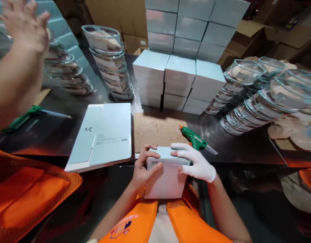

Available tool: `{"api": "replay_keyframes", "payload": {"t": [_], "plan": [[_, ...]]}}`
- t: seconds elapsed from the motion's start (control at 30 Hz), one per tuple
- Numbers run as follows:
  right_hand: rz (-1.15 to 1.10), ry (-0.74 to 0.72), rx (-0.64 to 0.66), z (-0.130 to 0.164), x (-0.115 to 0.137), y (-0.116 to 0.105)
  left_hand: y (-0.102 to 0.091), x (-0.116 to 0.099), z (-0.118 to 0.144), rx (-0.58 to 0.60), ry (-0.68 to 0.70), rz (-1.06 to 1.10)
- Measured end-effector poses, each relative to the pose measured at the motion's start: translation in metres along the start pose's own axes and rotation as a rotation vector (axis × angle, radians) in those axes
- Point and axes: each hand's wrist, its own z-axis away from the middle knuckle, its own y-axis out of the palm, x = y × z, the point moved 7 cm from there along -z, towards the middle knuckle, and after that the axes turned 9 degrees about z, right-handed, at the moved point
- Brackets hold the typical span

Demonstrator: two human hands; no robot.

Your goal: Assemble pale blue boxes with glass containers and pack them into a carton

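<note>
Box position: small pale box (165,179) held at the near edge of the counter (236,148), tight against the orange vest (145,222), between both hands.
Left hand: bare left hand (143,170) clamped on the box's left side, fingers curled over the top edge, thumb across the front face.
Right hand: gloved right hand (196,163) pressed flat on the top right corner, fingers extended leftward along the upper flap.
Long axis: top edge running left to right, roughly level; both hands equally close.
Glue gun: green glue gun (196,140) lying just beyond the right hand, nozzle pointing left; left hand farther from it.
Surface: dark counter, brown mat (155,130) directly beyond the box, flat carton blank (102,136) to the left.
Room: stacked pale boxes (178,81) behind the mat, leaning stacks of glass bowls (112,64) either side, cardboard cartons (120,17) at the rear.
Other person: raised hand (23,27) at far left, well apart from the box.
</note>
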Motion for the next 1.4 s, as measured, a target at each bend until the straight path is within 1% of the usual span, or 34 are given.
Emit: {"api": "replay_keyframes", "payload": {"t": [0.1, 0.17, 0.2, 0.23, 0.27, 0.37, 0.43, 0.47, 0.53, 0.6, 0.67, 0.73, 0.77, 0.83, 0.9, 0.93, 1.0, 1.03, 1.1, 1.13, 1.17, 1.2, 1.23, 1.27, 1.33, 1.4], "plan": [[0.049, -0.062, 0.0, -0.002, 0.001, 0.008, 0.0, -0.005, 0.003, 0.018, 0.021, -0.035], [0.055, -0.074, 0.015, 0.0, -0.004, 0.014, 0.0, -0.004, 0.005, 0.008, 0.006, -0.03], [0.057, -0.075, 0.002, 0.003, -0.008, 0.016, 0.0, -0.002, 0.006, -0.002, -0.008, -0.022], [0.055, -0.069, -0.039, 0.005, -0.012, 0.017, 0.0, 0.0, 0.006, -0.012, -0.024, -0.011], [0.04, -0.061, -0.108, 0.008, -0.017, 0.018, 0.0, 0.002, 0.006, -0.025, -0.038, 0.004], [-0.061, -0.063, -0.406, 0.019, -0.029, 0.02, 0.001, 0.007, 0.005, -0.073, -0.062, 0.063], [-0.108, -0.073, -0.545, 0.023, -0.036, 0.023, 0.002, 0.007, 0.003, -0.101, -0.066, 0.084], [-0.113, -0.075, -0.573, 0.024, -0.039, 0.025, 0.003, 0.007, 0.002, -0.109, -0.075, 0.088], [-0.109, -0.065, -0.564, 0.026, -0.043, 0.028, 0.004, 0.005, -0.001, -0.123, -0.105, 0.092], [-0.092, -0.07, -0.556, 0.035, -0.046, 0.026, -0.001, 0.003, -0.004, -0.197, -0.147, 0.104], [0.044, -0.113, -0.624, 0.055, -0.044, 0.021, -0.011, 0.004, -0.007, -0.348, -0.229, 0.159], [0.36, -0.23, -0.713, 0.079, -0.033, 0.022, -0.015, 0.011, -0.009, -0.489, -0.373, 0.27], [0.562, -0.303, -0.725, 0.089, -0.025, 0.026, -0.012, 0.016, -0.01, -0.528, -0.455, 0.334], [0.919, -0.444, -0.708, 0.102, -0.011, 0.038, 0.001, 0.022, -0.014, -0.538, -0.585, 0.452], [1.142, -0.532, -0.68, 0.105, 0.001, 0.037, 0.018, 0.023, -0.021, -0.465, -0.653, 0.553], [1.199, -0.553, -0.681, 0.105, 0.007, 0.03, 0.026, 0.022, -0.024, -0.413, -0.659, 0.601], [1.253, -0.546, -0.699, 0.1, 0.019, 0.003, 0.034, 0.018, -0.028, -0.329, -0.608, 0.673], [1.264, -0.524, -0.716, 0.095, 0.024, -0.016, 0.033, 0.016, -0.029, -0.318, -0.556, 0.674], [1.279, -0.492, -0.766, 0.081, 0.036, -0.06, 0.021, 0.014, -0.026, -0.34, -0.452, 0.599], [1.301, -0.49, -0.801, 0.071, 0.043, -0.083, 0.015, 0.016, -0.023, -0.351, -0.436, 0.545], [1.331, -0.497, -0.837, 0.057, 0.049, -0.107, 0.01, 0.02, -0.018, -0.351, -0.451, 0.496], [1.378, -0.503, -0.868, 0.039, 0.054, -0.13, 0.007, 0.024, -0.014, -0.346, -0.485, 0.457], [1.419, -0.457, -0.928, 0.018, 0.057, -0.156, 0.004, 0.028, -0.009, -0.344, -0.527, 0.429], [1.437, -0.38, -0.952, -0.008, 0.056, -0.182, 0.001, 0.03, -0.004, -0.348, -0.561, 0.402], [1.394, -0.223, -0.885, -0.066, 0.044, -0.228, -0.007, 0.028, 0.004, -0.377, -0.577, 0.326], [1.367, -0.161, -0.849, -0.114, 0.03, -0.259, -0.016, 0.022, 0.011, -0.407, -0.556, 0.231]]}}
